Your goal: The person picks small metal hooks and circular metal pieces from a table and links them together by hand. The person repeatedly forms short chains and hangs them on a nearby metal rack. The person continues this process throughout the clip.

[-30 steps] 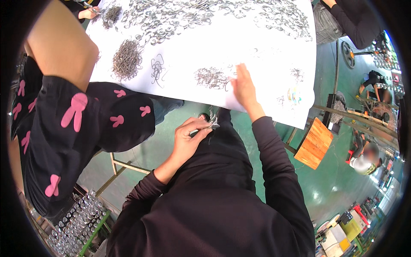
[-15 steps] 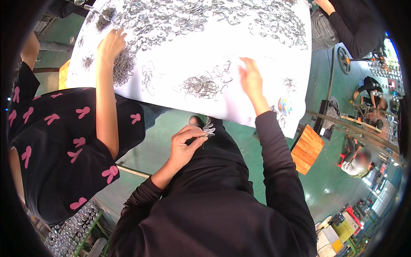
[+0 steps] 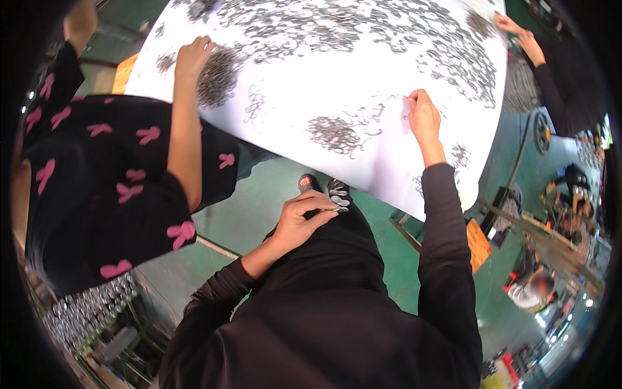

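Observation:
Over my lap, my left hand point(image 3: 300, 219) is closed in a pinch on a few shiny metal discs point(image 3: 340, 205), whose edges stick out past the fingertips. My right hand point(image 3: 424, 120) reaches over the white tabletop point(image 3: 285, 133), thumb and fingers pressed together. Whatever is between them is too small and blurred to make out. Left of that hand lies a pile of small bent wire hooks point(image 3: 334, 134), with loose hooks strewn between pile and hand.
Many flat shiny metal pieces point(image 3: 291, 32) cover the table's far part. At left a co-worker's hand point(image 3: 194, 57) is by a dark heap of hooks point(image 3: 218, 78). Another co-worker's hands point(image 3: 521, 39) are at the far right edge. A wooden board point(image 3: 478, 246) stands right of my arm.
My right hand's fingers have come together from a looser, spread pose above the table. My left hand keeps its hold on the discs. The whole view has shifted and turned slightly.

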Tool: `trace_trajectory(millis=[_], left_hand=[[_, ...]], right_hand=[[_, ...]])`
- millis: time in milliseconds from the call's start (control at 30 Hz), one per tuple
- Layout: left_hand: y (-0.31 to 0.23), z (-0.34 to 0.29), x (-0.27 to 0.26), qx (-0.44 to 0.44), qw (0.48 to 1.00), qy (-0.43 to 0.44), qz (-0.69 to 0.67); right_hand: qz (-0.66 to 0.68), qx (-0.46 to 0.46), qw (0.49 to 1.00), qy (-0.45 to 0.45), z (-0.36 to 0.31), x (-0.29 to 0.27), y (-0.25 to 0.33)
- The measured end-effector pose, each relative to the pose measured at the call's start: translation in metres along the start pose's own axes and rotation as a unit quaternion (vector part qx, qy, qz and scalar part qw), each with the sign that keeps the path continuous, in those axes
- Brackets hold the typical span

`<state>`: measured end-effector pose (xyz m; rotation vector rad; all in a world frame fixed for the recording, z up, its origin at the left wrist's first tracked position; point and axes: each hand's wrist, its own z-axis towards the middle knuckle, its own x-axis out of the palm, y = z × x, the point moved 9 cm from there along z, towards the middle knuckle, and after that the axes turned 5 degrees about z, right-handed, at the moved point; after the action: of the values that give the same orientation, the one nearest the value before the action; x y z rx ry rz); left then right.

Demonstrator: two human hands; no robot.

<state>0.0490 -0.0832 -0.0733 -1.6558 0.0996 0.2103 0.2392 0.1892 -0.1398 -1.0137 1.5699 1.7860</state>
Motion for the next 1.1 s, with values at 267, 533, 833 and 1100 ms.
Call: trace_trajectory(millis=[267, 533, 833, 1100], left_hand=[[0.007, -0.013, -0.005, -0.010, 1.000, -0.022, -0.007], [0.009, -0.021, -0.009, -0.006, 1.000, -0.028, -0.003], [0.012, -0.023, -0.010, -0.017, 1.000, -0.007, -0.012], [0.011, -0.017, -0.010, -0.003, 1.000, -0.006, -0.008]], right_hand=[[0.324, -0.120, 0.926, 0.151, -0.044, 0.130, 0.166], [0.179, -0.145, 0.963, 0.139, -0.031, 0.120, 0.184], [-0.008, -0.302, 0.941, 0.154, -0.035, 0.176, 0.223], [0.036, -0.241, 0.941, 0.233, -0.029, 0.123, 0.162]])
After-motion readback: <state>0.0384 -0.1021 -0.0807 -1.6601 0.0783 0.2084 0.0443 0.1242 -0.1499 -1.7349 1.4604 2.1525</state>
